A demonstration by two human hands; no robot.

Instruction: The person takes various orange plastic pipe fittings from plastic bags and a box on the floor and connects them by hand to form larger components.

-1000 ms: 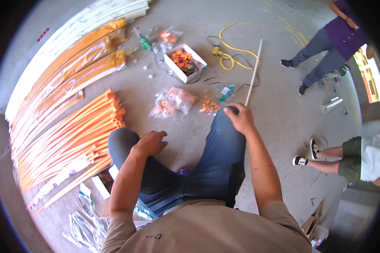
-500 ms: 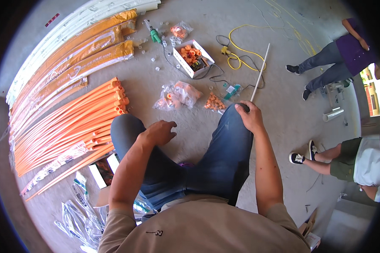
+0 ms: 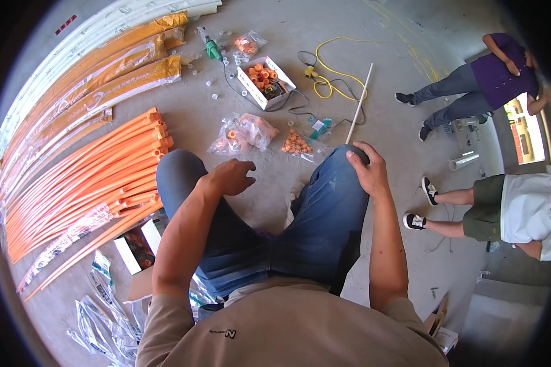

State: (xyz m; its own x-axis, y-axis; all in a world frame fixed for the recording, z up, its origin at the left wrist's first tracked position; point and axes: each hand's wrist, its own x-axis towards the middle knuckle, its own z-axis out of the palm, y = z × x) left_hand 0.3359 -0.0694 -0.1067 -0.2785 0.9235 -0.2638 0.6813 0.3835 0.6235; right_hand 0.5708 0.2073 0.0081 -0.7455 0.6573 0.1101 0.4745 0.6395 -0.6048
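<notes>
a: how did the hands sit?

b: the right hand (image 3: 371, 170) rested on the right knee (image 3: 341, 160) of the blue trousers (image 3: 321, 211), its thumb and forefinger spread wide over the cloth. the left hand (image 3: 229, 176) hung near the inner side of the left knee (image 3: 180, 168), fingers loosely bent, thumb apart from the forefinger. its palm was turned away, and i could not tell whether the wrist touched the knee.

a: and what was close by?

b: just past the right fingers ran a slim white pole (image 3: 360, 101), its near end hidden by the knee. between the two hands, a little beyond the fingers, a small bag of orange fittings (image 3: 296, 144) lay on the grey floor (image 3: 404, 153). larger clear bags (image 3: 254, 131) sat straight ahead of the left fingers, and a thick stack of orange pipes (image 3: 92, 171) was off to their left.

a: farther out?

b: beyond the left fingers and those bags stood a white box (image 3: 251, 88) with more orange pieces in it. past that lay a green power tool (image 3: 212, 50). a yellow cable (image 3: 338, 38) curled far ahead of the right fingers. well to the right of those fingers were two people: one in dark green shorts (image 3: 487, 208), and, farther off, one in a purple top (image 3: 502, 85).
</notes>
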